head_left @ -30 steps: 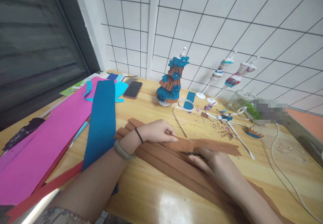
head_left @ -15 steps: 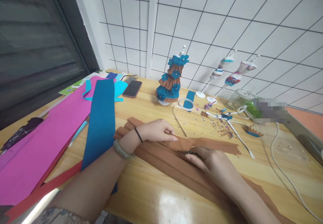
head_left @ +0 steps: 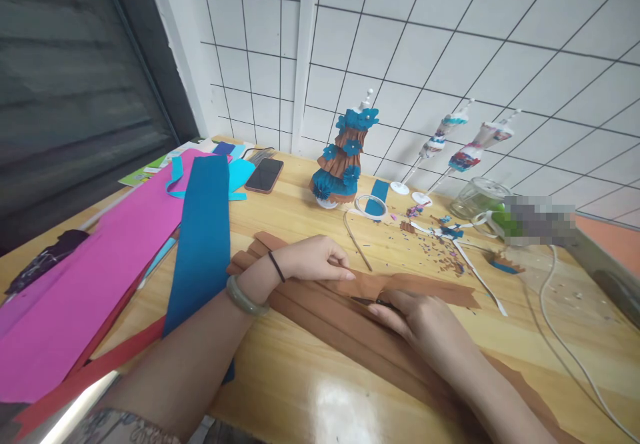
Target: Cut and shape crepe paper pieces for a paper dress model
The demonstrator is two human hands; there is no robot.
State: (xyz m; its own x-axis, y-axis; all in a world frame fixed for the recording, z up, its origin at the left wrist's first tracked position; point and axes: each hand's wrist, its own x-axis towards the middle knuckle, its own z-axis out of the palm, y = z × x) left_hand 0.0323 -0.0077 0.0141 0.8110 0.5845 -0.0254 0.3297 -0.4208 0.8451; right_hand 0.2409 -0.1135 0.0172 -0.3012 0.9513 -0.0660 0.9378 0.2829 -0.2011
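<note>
A long folded sheet of brown crepe paper [head_left: 320, 327] runs diagonally over the table in front of me. My left hand [head_left: 323, 259] is closed on its far edge, thumb and fingers pinching the paper. To the right, my right hand [head_left: 417, 314] is wrapped round a pair of scissors [head_left: 367, 301]; most of the handles are hidden in the fingers. The dark blades lie along the brown paper, just right of my left fingertips. Beyond the cut, a brown strip [head_left: 440, 289] extends to the right of the blades.
Blue crepe paper [head_left: 203, 244] and pink paper [head_left: 110, 284] lie at left, near a phone [head_left: 265, 175]. Behind stand a mannequin in a blue and brown paper dress [head_left: 345, 157] and two smaller forms [head_left: 443, 134]. Paper scraps [head_left: 447, 257], a glass jar [head_left: 480, 197] and a white cord [head_left: 550, 297] are at right.
The camera view has shifted slightly, so everything sits a little further right. The scissor blades look a bit more closed; both hands stay nearly in place on the paper.
</note>
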